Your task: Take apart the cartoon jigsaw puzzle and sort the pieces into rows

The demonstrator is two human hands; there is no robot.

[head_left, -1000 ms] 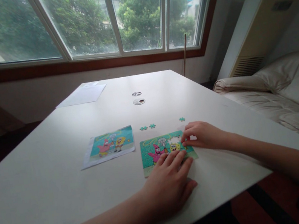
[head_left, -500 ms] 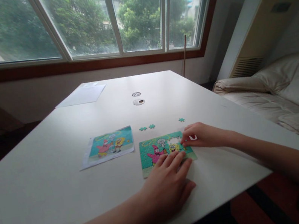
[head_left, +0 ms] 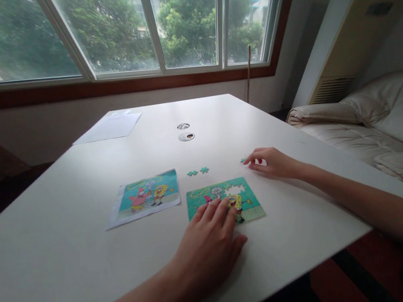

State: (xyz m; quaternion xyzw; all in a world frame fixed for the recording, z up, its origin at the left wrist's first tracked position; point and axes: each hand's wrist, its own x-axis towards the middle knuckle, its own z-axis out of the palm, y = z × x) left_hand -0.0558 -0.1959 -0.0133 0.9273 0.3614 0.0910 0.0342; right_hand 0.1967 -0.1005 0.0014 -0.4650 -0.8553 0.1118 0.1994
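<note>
A jigsaw puzzle [head_left: 252, 212] with a cartoon scene lies on the white table, with a small white gap of pieces at its upper right. My left hand [head_left: 211, 232] rests flat over its lower left half, fingers stretched out, hiding part of the picture. Beyond the puzzle's upper right corner, my right hand [head_left: 270, 162] reaches with curved fingers to a loose green puzzle piece [head_left: 242, 161]. The index fingertip is at the piece's edge and the thumb is a little apart. Two more puzzle pieces [head_left: 198, 171] lie above the puzzle, side by side.
Left of the puzzle lies a printed reference picture [head_left: 150, 193] on paper. Farther back are two round inserts [head_left: 186, 136] in the tabletop and white sheets [head_left: 107, 128] at the far left corner. A cream sofa [head_left: 337, 131] stands to the right of the table.
My right hand has moved up and away from the puzzle's gap to the loose piece at the right. My left hand has slid slightly left, uncovering more of the puzzle's lower right.
</note>
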